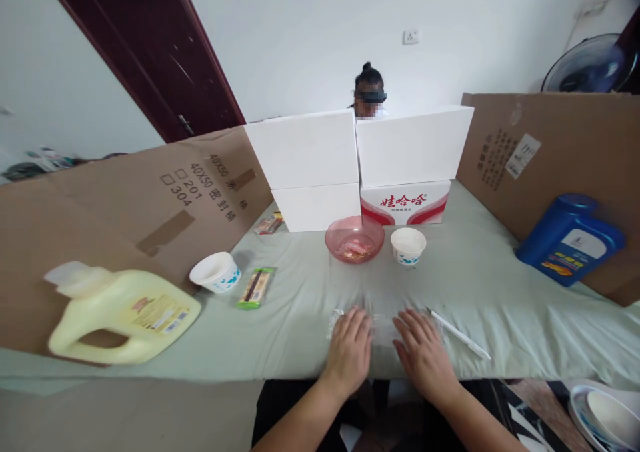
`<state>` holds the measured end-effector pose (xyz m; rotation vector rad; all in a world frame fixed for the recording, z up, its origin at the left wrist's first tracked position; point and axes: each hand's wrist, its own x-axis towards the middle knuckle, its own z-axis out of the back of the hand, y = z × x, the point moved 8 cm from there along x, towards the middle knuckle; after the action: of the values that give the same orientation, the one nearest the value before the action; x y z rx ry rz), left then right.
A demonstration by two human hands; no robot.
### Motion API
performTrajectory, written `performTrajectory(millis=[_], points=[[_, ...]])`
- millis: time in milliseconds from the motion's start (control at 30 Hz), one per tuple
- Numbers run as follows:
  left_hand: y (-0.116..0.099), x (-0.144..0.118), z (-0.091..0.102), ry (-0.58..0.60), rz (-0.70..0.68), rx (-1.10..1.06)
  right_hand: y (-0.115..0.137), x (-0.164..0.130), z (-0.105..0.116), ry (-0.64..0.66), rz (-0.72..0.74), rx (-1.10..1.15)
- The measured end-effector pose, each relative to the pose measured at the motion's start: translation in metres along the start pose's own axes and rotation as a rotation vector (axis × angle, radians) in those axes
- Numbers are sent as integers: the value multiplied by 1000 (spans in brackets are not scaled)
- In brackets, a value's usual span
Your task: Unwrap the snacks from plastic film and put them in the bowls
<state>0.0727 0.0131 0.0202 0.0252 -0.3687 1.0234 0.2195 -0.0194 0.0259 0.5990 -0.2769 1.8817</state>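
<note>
Two flat, spread hands, left hand (350, 352) and right hand (423, 352), on one clear bag (384, 329); two paper cups (409, 245) beyond.

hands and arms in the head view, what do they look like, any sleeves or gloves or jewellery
Both the left hand and the right hand are bare: no gloves, and no rings or watch visible. The forearms are uncovered as far as the frame's bottom edge, so no sleeves show. Fingernails look short and unpainted.

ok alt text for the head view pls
Left hand and right hand lie flat on a clear plastic bag on a green-covered table; beyond sit a pink bowl, two paper cups and white boxes.
</note>
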Motion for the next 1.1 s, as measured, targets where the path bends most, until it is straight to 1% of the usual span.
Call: performTrajectory(millis=[33, 100, 167, 267, 367, 400, 467, 533, 600, 633, 700, 800, 867, 933, 1000, 1067, 1100], points=[[-9, -1, -8, 57, -37, -23, 10, 1, -8, 36, 67, 15], [-14, -2, -24, 161, -26, -38, 17, -2, -26, 96, 129, 25], [-8, -3, -36, 242, 39, -31, 7, -9, -41, 132, 98, 18], [5, -7, -42, 312, 107, -12, -23, -23, -50, 165, -8, -15], [23, -10, -37, 302, 176, 7, -50, -32, -43, 152, -107, -35], [30, -11, -33, 275, 205, 12, -55, -33, -38, 139, -130, -32], [45, -11, -21, 189, 288, 32, -57, -31, -26, 103, -156, -12], [61, -11, -8, 90, 411, 64, -49, -26, -16, 66, -165, 15], [75, -12, 2, 24, 548, 94, -31, -21, -13, 48, -143, 44], [79, -12, 4, 8, 597, 97, -19, -19, -14, 52, -118, 59], [83, -11, 5, -13, 619, 61, 7, -18, -24, 90, -48, 86], [86, -7, 5, -72, 558, -94, 41, -21, -47, 186, 42, 106], [93, -10, 9, -135, 585, -252, 54, -21, -58, 238, 60, 106], [99, -14, 15, -214, 665, -445, 60, -18, -64, 262, 64, 110], [91, -14, 21, -297, 696, -633, 65, -13, -67, 262, 65, 121], [67, -4, 23, -326, 626, -774, 69, -9, -69, 241, 71, 130], [51, 3, 21, -300, 572, -820, 72, -9, -70, 223, 80, 133]])
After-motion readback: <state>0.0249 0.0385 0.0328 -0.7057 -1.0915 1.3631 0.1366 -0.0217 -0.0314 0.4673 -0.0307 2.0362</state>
